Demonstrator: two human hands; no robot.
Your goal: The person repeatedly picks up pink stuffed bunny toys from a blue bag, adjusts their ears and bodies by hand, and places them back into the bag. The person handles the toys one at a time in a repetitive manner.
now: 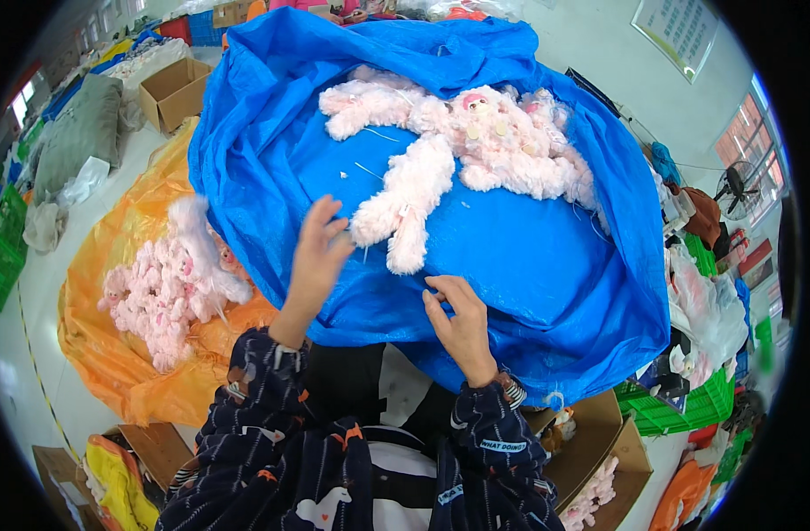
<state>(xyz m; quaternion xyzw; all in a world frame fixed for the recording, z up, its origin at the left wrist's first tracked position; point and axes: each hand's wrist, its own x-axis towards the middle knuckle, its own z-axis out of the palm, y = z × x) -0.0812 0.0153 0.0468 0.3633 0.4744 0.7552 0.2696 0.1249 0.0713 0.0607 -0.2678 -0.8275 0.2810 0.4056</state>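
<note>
My left hand (319, 258), slightly blurred and empty with its fingers apart, is raised over the near left edge of a blue plastic sheet (529, 239). My right hand (462, 326) hovers at the sheet's near side, fingers loosely bent and nothing between them. Between and beyond the hands lies a fluffy pink plush piece (408, 199) with two limbs toward me. Farther back are more pink plush toys (493, 133), one with a face showing. To the left, a motion-blurred pink plush toy (206, 261) is above an orange plastic sheet (95, 292) holding a pile of similar toys (153, 296).
An open cardboard box (173, 93) stands at the far left. Near my right arm is another box (591, 442) with plush inside, beside a green crate (688, 403). A black fan (734, 186) stands at the right. Bags and cartons crowd both sides.
</note>
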